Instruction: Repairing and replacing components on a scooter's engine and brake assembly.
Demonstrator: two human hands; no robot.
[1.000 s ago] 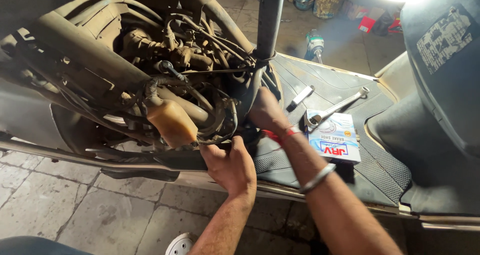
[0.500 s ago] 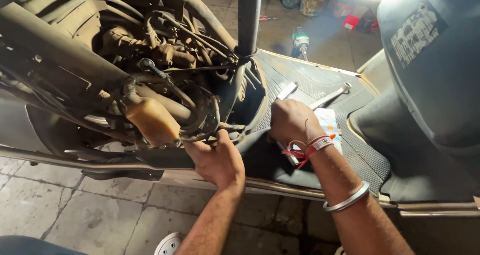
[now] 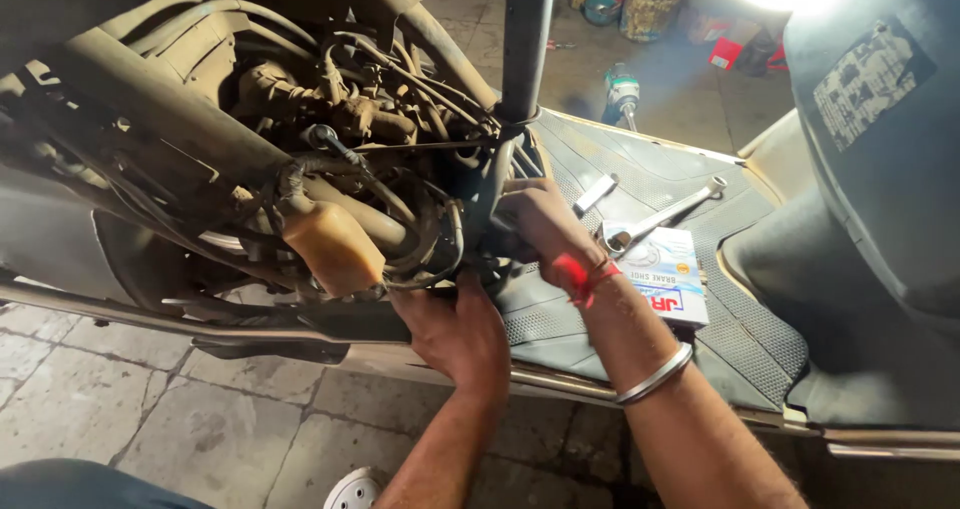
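Honestly tight: left hand (image 3: 452, 331) and right hand (image 3: 535, 224) reach among the cables (image 3: 430, 231) at frame centre, fingers hidden; spanner (image 3: 660, 214) lies just right.

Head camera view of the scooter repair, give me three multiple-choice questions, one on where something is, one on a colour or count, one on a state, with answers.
1. Where does the white and blue box lie?
A. on the scooter's footboard mat
B. on the paved floor
C. in the basket

2. How many loose wrenches lie by the box?
A. none
B. two
C. five

3. What is the right hand doing?
A. lifting the box
B. reaching in among the cables with the left hand just below
C. resting on the seat

Answers: 1 A, the box sits on the ribbed mat. 2 B, a long one crosses the box's corner and a short one lies beside it. 3 B, its fingers are hidden in the mechanism.
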